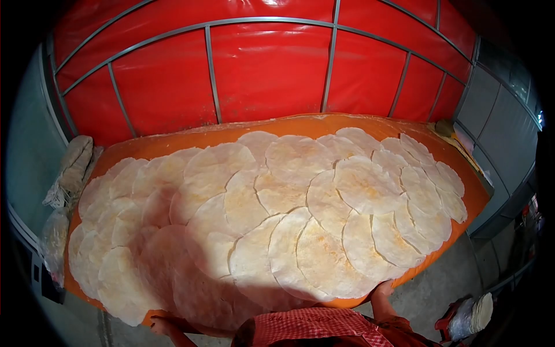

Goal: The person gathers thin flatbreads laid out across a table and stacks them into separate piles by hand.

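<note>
Large, thin, round flatbreads (321,257) overlap across an orange cover (191,139) on a wide table. Their tops are pale, with some yellowish patches. My left hand (160,325) is low at the front edge of the cover, just right of a flatbread hanging near the edge. It is small and in shadow, so its finger pose is unclear. At the front right edge, my right hand (381,288) touches the border where the flatbreads meet the cover. Its fingers are partly hidden, and I cannot make out a grip.
Behind the table stands a red sheet wall (272,75) with grey metal bars. A rolled cloth (76,165) and a clear plastic bag (54,237) lie at the left end. Folded fabric (454,136) is at the far right corner. A bagged pale stack (471,318) stands lower right.
</note>
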`<state>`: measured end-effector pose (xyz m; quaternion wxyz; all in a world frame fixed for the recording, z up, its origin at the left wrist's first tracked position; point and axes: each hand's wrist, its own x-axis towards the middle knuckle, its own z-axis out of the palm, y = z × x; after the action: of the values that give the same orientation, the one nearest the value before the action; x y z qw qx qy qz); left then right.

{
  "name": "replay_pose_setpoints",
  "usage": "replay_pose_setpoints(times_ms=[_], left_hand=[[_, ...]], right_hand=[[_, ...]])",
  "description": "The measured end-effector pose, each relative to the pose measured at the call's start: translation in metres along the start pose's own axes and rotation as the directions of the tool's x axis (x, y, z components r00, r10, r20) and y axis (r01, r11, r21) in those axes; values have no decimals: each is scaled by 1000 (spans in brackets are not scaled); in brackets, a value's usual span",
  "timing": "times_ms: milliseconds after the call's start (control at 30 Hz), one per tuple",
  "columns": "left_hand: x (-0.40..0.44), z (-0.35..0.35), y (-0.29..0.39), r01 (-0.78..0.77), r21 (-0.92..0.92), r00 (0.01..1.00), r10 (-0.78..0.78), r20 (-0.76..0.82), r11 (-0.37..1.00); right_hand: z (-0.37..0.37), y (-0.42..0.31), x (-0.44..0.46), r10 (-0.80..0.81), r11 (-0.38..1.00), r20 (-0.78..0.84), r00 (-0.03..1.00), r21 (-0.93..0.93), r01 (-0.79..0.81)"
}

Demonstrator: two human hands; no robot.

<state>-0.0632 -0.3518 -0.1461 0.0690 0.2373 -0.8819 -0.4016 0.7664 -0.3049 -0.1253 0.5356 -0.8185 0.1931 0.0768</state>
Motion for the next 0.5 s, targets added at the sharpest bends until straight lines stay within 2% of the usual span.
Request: replay_pose_setpoints(times_ms=[100,200,300,500], left_hand=[[-2,1,1,-2,47,998,5,-64,999],[-11,-11,8,5,11,1000,-5,-15,1000],[2,1,-2,-27,43,999,28,-24,999],[-10,-8,8,13,34,999,-12,-35,999]], right_hand=[[1,2,2,7,1000,0,1000,7,-7],[-1,-1,-3,17,1000,10,1000,21,-17],[-3,-4,-6,23,1000,22,999,19,-24],[-4,-3,-6,4,1000,34,999,-10,-4]])
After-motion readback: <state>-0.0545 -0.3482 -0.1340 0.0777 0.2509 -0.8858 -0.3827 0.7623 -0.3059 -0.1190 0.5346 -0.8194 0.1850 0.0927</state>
